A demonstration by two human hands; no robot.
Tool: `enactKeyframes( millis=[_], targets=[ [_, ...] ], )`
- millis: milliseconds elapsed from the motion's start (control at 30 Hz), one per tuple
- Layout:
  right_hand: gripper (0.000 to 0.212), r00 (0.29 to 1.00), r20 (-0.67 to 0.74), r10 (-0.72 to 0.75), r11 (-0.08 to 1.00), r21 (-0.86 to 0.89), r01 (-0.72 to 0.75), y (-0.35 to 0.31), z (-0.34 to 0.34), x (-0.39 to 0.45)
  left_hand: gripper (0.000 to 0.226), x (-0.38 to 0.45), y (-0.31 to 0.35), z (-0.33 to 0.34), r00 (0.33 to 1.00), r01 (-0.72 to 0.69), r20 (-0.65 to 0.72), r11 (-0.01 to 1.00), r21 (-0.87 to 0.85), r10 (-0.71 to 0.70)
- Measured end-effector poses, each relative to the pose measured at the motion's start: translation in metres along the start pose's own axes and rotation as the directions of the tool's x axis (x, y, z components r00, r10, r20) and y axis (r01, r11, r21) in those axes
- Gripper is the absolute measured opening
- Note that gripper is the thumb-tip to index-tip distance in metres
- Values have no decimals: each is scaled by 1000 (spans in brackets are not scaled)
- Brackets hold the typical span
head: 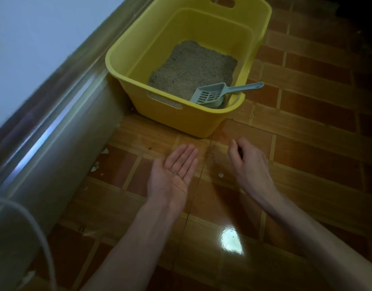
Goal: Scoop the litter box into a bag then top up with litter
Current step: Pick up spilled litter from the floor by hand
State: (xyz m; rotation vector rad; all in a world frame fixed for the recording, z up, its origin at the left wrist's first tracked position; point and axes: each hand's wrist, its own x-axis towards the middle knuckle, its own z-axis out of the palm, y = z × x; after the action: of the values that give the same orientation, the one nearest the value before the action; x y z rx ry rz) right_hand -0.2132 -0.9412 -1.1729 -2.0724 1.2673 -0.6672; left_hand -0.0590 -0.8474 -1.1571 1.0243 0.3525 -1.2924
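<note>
A yellow plastic litter box [138, 49] stands on the tiled floor against the wall, with grey litter [191, 68] covering part of its bottom. A grey-blue slotted scoop [210, 94] lies in its near right corner, handle resting over the rim. In front of the box my left hand [174, 171] lies palm up with straight fingers, a few litter grains on the palm. My right hand [244, 158] hovers just above the floor to its right, back up, fingers curled down with the tips together; whether they pinch anything is hidden.
A shiny metal skirting [54, 133] runs along the wall at the left. Small white scraps [220, 175] and dark specks lie on the brown tiles near my hands. A curved translucent rim [33, 227] shows at the lower left. No bag is in view.
</note>
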Motion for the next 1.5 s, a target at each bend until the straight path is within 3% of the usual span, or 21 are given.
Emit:
enactKeyframes(
  millis=[200, 367, 667, 967, 1233, 1500],
  targets=[
    [37, 998, 11, 61, 997, 46, -62, -31, -21, 1, 59, -36, 34, 31, 1000, 25, -13, 999, 34, -24],
    [29, 997, 16, 74, 997, 24, -75, -97, -77, 3, 52, -107, 75, 78, 997, 63, -43, 998, 25, -62],
    [25, 998, -11, 56, 991, 120, -54, -287, -248, 5, 54, -273, 158, 192, 994, 94, -53, 995, -15, -94],
    [28, 997, -66, 41, 989, 143, -31, -500, -422, 0, 55, -491, 273, 318, 992, 121, 47, 990, -73, -118],
    [30, 996, -82, -33, 986, 160, 46, -659, -533, -10, 52, -648, 347, 373, 997, 47, 72, 987, -152, -36],
    [30, 991, 8, -132, 960, 252, 125, -751, -579, -31, 50, -750, 384, 369, 990, -129, 23, 945, -302, 143]
  ],
)
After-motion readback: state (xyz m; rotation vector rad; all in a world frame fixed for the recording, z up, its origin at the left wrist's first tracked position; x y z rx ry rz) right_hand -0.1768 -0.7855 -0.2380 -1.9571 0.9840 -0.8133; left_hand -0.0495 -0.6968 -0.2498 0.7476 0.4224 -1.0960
